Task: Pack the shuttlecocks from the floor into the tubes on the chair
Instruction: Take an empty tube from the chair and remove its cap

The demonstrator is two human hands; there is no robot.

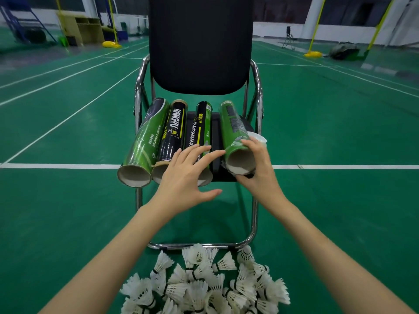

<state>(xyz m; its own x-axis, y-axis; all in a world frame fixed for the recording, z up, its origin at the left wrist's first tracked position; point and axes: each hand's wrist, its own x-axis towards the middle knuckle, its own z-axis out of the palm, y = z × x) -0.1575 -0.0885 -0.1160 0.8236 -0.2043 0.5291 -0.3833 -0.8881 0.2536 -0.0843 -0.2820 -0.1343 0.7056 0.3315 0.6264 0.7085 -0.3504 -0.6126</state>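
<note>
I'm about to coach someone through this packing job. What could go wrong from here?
1. The four tubes lie loose side by side with their mouths over the chair's front edge; pulling the right green tube, which the right hand grips, could roll one off.
2. The left hand hovers open over the black tubes and may nudge them.
3. The shuttlecocks are heaped at the chair's foot, where feathers could be crushed.

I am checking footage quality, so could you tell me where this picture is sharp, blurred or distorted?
Head view: hands, tubes and shuttlecocks are sharp; the far background at the edges is smeared; court lines splay from wide-angle distortion; glare streaks the chair frame.
</note>
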